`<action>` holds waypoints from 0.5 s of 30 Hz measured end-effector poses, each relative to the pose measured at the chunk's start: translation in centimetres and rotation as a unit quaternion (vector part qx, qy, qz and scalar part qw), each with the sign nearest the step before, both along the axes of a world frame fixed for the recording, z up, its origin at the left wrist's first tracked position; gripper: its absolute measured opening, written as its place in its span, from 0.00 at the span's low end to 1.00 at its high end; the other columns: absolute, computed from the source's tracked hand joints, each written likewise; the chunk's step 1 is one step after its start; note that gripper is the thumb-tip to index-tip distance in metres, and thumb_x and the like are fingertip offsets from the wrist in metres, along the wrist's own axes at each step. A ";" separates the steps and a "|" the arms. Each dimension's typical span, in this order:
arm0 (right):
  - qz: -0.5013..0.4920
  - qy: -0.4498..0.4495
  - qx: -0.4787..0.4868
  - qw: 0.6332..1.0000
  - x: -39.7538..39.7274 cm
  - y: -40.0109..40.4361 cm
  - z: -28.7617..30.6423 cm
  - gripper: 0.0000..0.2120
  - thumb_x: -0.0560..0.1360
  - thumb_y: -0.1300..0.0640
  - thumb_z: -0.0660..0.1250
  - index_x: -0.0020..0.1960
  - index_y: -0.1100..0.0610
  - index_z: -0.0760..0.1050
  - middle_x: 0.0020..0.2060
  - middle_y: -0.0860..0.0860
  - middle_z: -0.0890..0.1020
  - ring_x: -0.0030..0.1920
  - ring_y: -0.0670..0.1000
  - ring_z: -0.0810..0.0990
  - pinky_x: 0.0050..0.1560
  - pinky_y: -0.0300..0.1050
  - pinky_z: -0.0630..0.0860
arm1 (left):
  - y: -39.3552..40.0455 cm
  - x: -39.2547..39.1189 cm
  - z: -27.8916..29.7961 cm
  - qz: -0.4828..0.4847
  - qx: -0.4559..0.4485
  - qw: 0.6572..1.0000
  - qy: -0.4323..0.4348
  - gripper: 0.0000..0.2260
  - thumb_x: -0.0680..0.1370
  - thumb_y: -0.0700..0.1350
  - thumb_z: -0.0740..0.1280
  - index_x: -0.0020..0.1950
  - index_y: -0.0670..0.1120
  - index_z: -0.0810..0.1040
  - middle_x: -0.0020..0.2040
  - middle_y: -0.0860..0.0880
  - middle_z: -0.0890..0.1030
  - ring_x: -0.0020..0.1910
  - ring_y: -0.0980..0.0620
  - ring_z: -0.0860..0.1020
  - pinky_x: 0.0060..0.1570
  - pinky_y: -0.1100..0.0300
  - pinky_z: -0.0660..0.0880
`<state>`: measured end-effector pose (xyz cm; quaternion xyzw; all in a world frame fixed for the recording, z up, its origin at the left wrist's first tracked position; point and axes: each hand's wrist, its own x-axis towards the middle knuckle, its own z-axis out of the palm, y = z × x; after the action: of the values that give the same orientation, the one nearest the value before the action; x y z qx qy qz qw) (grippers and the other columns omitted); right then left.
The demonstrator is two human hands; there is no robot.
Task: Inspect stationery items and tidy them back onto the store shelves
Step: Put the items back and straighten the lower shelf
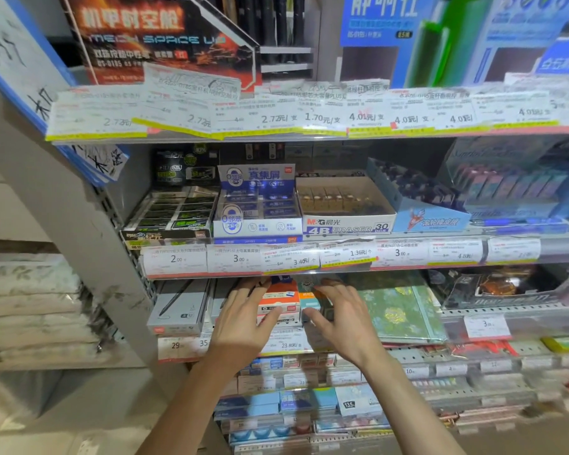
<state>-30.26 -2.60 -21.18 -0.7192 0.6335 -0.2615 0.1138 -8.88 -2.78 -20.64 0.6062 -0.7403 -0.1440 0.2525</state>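
Shelving unit [79,224]: grey upright at left, tiers stepping down toward the viewer, each front edge carrying a strip of price labels [309,257]. Second tier holds open display cartons side by side, among them a 4B eraser carton [345,211] and a blue-and-white carton [257,205] just left of it.

Third tier, under that label strip: a grey pen box [178,307] at left, long axis running front to back; a green patterned notebook [398,310] at right, lying flat. Between these sits a stack of small boxes, an orange-and-white box [281,302] beside a teal box [309,303], short ends facing out. Headroom above them is tight; the label strip overhangs their rear portion.

Left hand [243,320]: fingers spread and straight, thumb touching the orange-and-white box, fingertips reaching under the strip. Right hand [342,320]: fingers likewise extended, thumb at the teal box. Neither hand clasps anything. Neighbouring stock stands close on both sides.
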 end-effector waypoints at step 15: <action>0.034 -0.212 0.112 0.970 9.1 6.6 0.6 0.10 0.78 0.46 0.66 0.58 0.45 0.79 0.45 0.39 0.84 0.44 0.38 0.81 0.47 0.41 0.79 | 9.5 7.7 0.4 0.113 0.133 0.902 0.396 0.09 0.78 0.50 0.68 0.57 0.55 0.80 0.51 0.57 0.85 0.51 0.59 0.83 0.56 0.57 0.77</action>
<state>-21.19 4.03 -20.62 -0.6514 0.5954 -0.3314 0.3337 -1.15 6.68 -20.22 0.6070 -0.4797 -0.4395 0.4564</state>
